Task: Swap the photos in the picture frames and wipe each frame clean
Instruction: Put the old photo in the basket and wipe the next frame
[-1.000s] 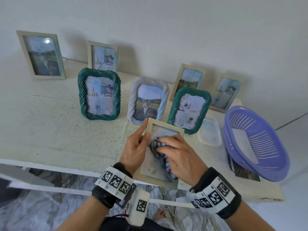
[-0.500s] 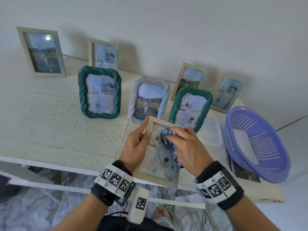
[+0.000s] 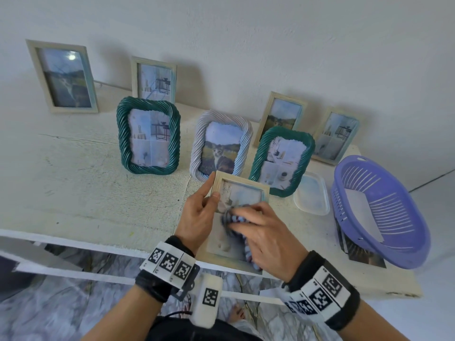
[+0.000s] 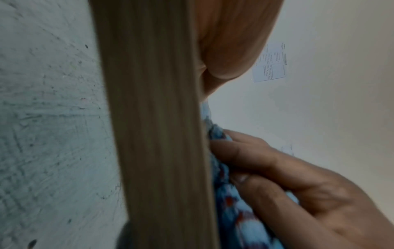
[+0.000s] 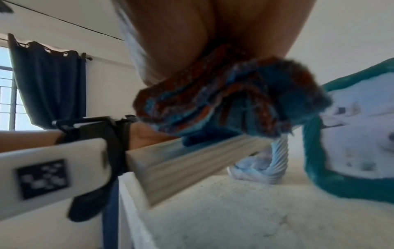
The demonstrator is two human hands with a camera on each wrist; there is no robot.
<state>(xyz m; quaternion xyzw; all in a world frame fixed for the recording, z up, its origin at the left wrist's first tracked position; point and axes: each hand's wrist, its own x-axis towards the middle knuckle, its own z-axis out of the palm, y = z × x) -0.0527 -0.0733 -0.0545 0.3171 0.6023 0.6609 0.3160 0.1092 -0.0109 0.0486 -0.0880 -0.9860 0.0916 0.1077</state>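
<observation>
left hand (image 3: 197,215) grips the wood frame (image 3: 240,185) by its left edge, thumb on the front, fingers behind; right hand (image 3: 266,235) presses a bunched blue-and-rust cloth (image 3: 234,219) on the glass, fingers bent over it; frame is tilted, its near end overhanging the front edge of the tabletop (image 3: 86,193), far end over the surface; left of the hands the tabletop is bare right to the edge; just behind the frame: white twisted frame (image 3: 204,134) with a cat photo, right green twisted frame (image 3: 306,163) nearly touching its far corner; left green twisted frame (image 3: 150,104) stands further left; clear lid (image 3: 312,195) flat beside the right green one; purple basket (image 3: 384,212) at the right end, loose photos (image 3: 364,257) under its near rim; four plain frames lean on the wall (image 3: 246,45) at the back
</observation>
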